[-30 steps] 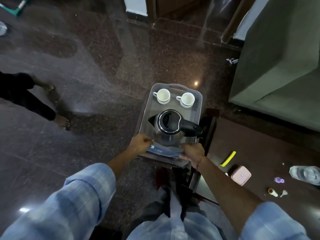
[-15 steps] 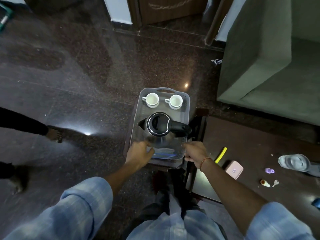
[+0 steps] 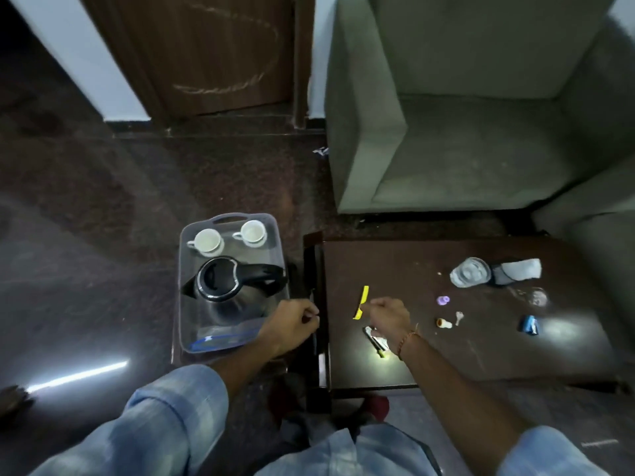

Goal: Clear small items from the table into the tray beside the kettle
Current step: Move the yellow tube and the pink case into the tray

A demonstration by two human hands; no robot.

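No readable text showing anywhere, blue-striped packet (image 3: 225,338) lying at the tray's (image 3: 278,242) near edge carrying print too blurred to make out (likewise the small items on the table (image 3: 481,359)), nothing legible.

Tray (image 3: 280,250) holds kettle (image 3: 225,281) — 2 cups (image 3: 208,240) behind.

Head cam, steep down, close.

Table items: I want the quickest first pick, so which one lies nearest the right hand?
The yellow comb, just left of the right hand knuckles. The purple cap, key and blue item lie farther right.
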